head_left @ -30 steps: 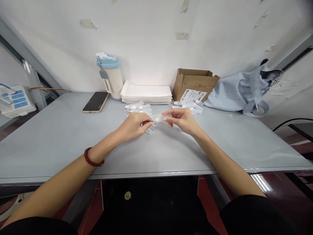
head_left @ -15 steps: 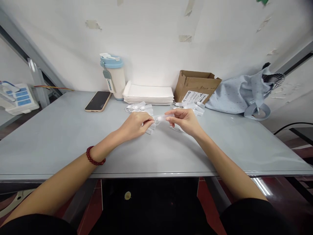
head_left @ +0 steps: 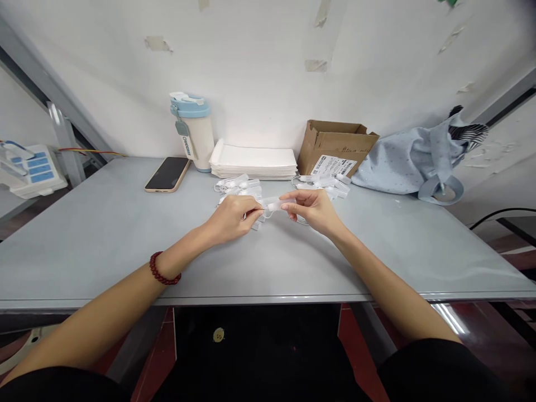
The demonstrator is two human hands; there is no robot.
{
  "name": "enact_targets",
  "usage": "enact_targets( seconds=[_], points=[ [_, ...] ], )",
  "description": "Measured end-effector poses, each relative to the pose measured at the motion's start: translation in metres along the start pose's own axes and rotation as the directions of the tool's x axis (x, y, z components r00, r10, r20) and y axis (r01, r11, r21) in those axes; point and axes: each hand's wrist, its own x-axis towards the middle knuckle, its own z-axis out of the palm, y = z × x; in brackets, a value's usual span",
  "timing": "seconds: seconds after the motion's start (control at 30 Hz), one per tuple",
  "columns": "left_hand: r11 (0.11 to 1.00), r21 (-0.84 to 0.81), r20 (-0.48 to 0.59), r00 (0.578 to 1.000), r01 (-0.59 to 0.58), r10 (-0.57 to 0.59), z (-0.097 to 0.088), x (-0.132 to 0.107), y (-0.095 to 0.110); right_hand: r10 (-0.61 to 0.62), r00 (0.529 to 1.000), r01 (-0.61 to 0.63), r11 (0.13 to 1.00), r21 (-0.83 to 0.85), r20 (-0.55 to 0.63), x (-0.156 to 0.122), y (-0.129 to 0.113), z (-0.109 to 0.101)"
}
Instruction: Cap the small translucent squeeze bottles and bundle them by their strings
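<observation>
Between thumb and fingers my right hand (head_left: 312, 207) pinches a small translucent plastic tube (head_left: 276, 206), with its narrow end toward the left and a thin white loop hanging below. My left hand (head_left: 239, 216) is closed in a pinch at the tube's left end. Something thin and dark shows at its fingertips, too small to name. Behind my left hand lies a pile of similar white tubes (head_left: 234, 182) with loops, partly hidden by the hand. A second pile of tubes (head_left: 329, 183) lies just beyond my right hand.
At the back of the grey table (head_left: 268, 268) stand a cream bottle with a blue lid (head_left: 195, 131), a stack of white envelopes (head_left: 253, 161) and an open cardboard box (head_left: 335, 148). A phone (head_left: 168, 174) lies left, a light-blue cloth bag (head_left: 402, 162) right.
Both hands, with the tube between them, have shifted very slightly down and to the left. The hold of each hand looks the same.
</observation>
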Motion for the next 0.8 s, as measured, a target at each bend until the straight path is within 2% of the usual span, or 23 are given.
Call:
enact_targets(
  seconds=[0.63,0.8],
  points=[
    [0.998,0.059,-0.032,0.999,-0.034,0.036,0.0033,-0.0003,-0.0031,-0.022,1.000,0.022,1.000,0.001,-0.012,0.0010,0.0021,-0.0004],
    [1.000,0.002,0.011,1.000,0.018,-0.018,0.0040,0.0011,-0.0041,-0.052,0.999,0.052,0.999,-0.001,-0.016,0.0012,0.0013,-0.0036]
  ],
)
